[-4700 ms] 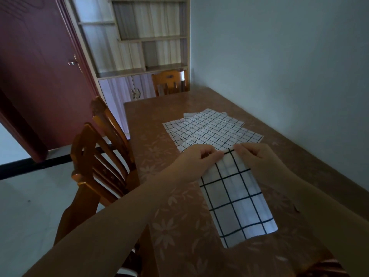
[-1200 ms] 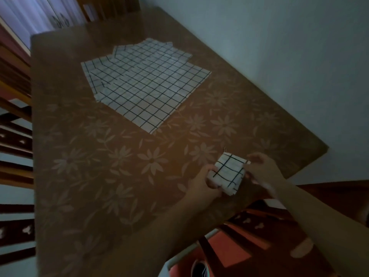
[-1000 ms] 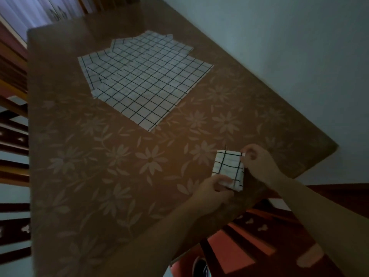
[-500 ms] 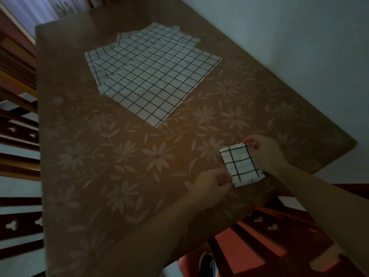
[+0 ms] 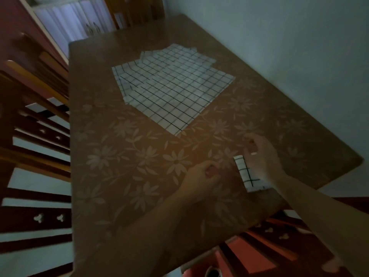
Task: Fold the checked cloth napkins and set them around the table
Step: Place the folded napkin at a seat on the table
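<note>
Folded napkin (image 5: 248,174) set at 5 o'clock on surface (image 5: 123,156). Right hand (image 5: 261,156) above it, fingers loose; left hand (image 5: 201,176) curled, empty. Flat napkins (image 5: 171,90) at 12: light, limp; best pinched at corners.

— What is covering the counter (image 5: 123,172)?
— A brown covering printed with pale flowers is lying smooth over it, and it is giving off a soft sheen near the middle, like oilcloth or plastic.
— And the napkins?
— The spread napkins (image 5: 171,90) are looking like thin matt cloth, white with dark grid lines, lying flat with a few slight ripples. The folded napkin (image 5: 247,173) is showing the same matt weave.
— The chairs?
— The chair (image 5: 36,124) on the left is showing varnished wood, reddish-brown and faintly glossy along its slats. The wall (image 5: 279,37) is looking matt and plain.
</note>
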`<act>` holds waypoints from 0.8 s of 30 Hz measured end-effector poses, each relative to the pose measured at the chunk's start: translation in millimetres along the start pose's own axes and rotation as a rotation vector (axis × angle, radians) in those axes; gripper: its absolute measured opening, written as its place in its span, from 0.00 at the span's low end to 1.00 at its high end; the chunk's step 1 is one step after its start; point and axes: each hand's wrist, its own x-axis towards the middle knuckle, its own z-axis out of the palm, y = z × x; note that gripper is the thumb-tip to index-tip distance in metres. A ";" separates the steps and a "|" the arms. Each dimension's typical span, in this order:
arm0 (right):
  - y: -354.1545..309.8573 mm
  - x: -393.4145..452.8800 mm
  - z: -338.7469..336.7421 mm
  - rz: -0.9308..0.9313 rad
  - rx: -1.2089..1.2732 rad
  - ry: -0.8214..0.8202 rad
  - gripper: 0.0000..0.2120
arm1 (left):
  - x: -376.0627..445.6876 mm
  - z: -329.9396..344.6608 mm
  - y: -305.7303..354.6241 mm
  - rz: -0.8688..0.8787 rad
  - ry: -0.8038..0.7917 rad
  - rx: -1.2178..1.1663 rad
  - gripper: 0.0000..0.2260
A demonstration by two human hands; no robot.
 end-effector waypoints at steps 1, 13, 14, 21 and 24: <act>-10.7 -1.0 3.4 -0.029 0.013 -0.016 0.16 | -3.2 -14.5 0.9 0.010 0.034 0.030 0.12; -173.9 -27.2 44.3 -0.172 -0.155 -0.198 0.18 | -54.5 -211.2 -38.4 0.010 0.279 0.558 0.27; -182.5 -27.4 49.0 -0.155 -0.173 -0.200 0.19 | -58.1 -223.8 -41.9 0.013 0.283 0.587 0.27; -182.0 6.5 94.5 -0.062 -0.276 -0.340 0.43 | -45.7 -275.9 -57.4 0.000 0.285 0.654 0.27; -205.5 12.3 92.8 -0.001 -0.258 -0.310 0.31 | -19.5 -281.7 -60.7 -0.022 0.257 0.653 0.27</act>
